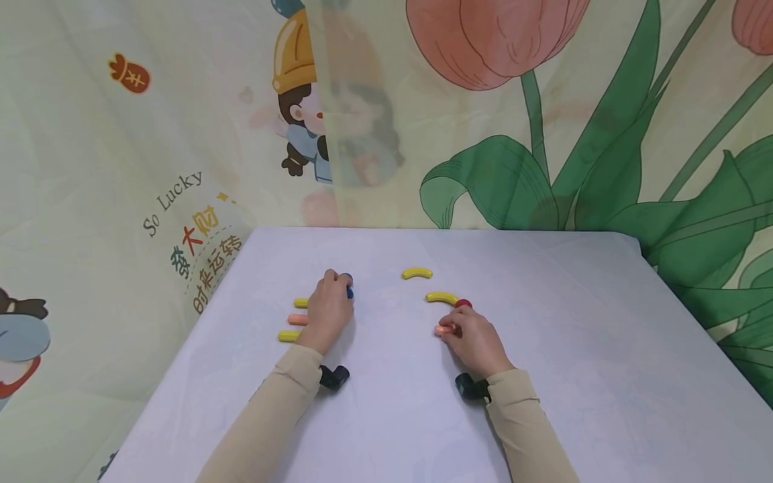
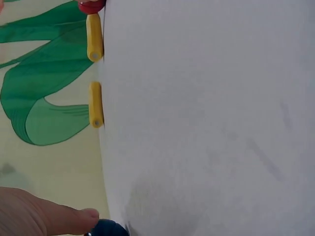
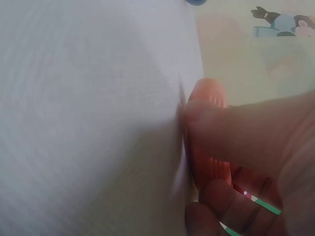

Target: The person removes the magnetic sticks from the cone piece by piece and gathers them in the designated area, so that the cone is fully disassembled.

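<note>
My right hand [image 1: 478, 343] pinches a salmon-orange ridged toy piece [image 1: 445, 330] close over the white table, toward its middle; in the right wrist view the thumb lies across the ridged piece [image 3: 209, 91], with fingertips at its lower end. At the far left, my left hand [image 1: 329, 310] grips a small dark blue round piece [image 1: 349, 293]. Its thumb presses against that blue piece [image 2: 107, 227] in the left wrist view, where most of it is cut off. Another bit of blue shows just beyond the fingers. A red round piece [image 1: 463, 303] sits right behind the right hand.
Two banana-shaped yellow pieces, a far one [image 1: 417, 273] and a nearer one [image 1: 441, 297], lie beyond my right hand. Partly covered by the left hand are a yellow piece [image 1: 300, 303], an orange piece [image 1: 297, 320] and another yellow piece [image 1: 288, 336]. A printed curtain [image 1: 374, 201] hangs behind the table.
</note>
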Motion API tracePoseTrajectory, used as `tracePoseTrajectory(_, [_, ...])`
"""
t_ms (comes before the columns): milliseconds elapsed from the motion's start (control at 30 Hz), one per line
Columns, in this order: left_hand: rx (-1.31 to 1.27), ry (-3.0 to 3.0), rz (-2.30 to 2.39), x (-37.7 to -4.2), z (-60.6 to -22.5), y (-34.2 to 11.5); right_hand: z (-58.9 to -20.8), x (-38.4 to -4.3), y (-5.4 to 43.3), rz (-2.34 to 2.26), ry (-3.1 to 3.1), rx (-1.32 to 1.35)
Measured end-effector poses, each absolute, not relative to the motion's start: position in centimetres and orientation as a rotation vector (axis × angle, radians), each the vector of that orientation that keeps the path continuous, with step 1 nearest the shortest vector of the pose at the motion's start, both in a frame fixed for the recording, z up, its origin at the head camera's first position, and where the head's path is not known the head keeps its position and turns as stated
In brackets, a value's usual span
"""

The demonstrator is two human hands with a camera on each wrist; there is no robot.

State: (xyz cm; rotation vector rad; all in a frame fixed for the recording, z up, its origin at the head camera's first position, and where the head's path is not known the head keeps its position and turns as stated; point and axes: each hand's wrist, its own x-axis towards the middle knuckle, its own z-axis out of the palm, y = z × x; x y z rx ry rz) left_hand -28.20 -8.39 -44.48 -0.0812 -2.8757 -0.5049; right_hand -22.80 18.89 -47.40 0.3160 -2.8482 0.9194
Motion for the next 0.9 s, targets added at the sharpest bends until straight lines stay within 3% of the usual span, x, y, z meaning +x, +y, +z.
tracePoseTrajectory(467, [-0.447, -2.986, -0.701, -22.9, -45.1, -0.3, -47.1, -22.8, 18.2, 1.007, -2.881, 0.316])
tracePoseTrajectory(900, [-0.531, -2.929, -0.738, -22.2, -46.5, 1.7, -47.1, -22.7, 17.7, 1.033, -2.762, 0.497])
